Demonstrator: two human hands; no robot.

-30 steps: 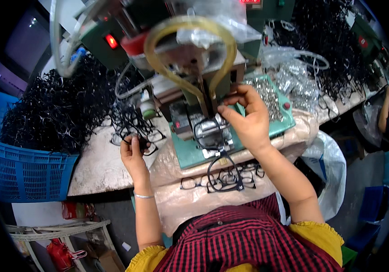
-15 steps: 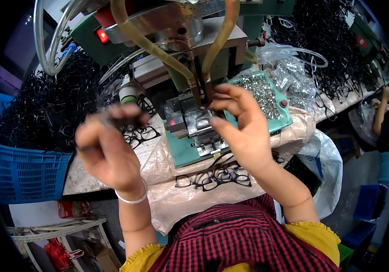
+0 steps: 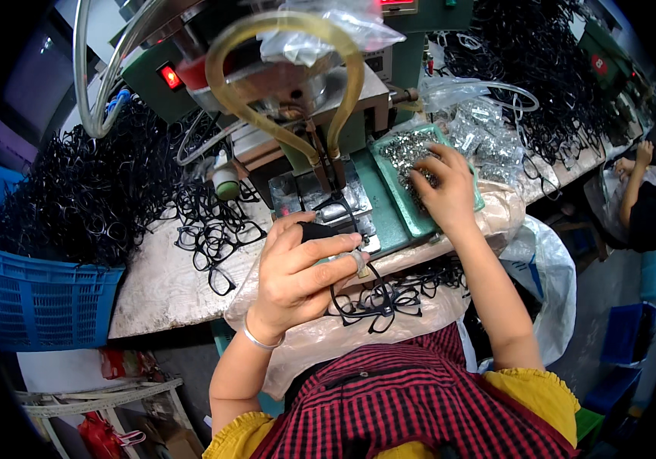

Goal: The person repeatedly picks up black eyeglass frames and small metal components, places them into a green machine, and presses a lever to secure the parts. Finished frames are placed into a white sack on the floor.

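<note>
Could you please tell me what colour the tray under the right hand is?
The tray is teal green, seen in the head view.

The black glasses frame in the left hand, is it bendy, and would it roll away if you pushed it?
The black glasses frame looks thin and probably light; the left hand pinches it with fingertips alone. Such slim rims likely flex slightly. Being flat, it would probably slide, not roll.
</note>
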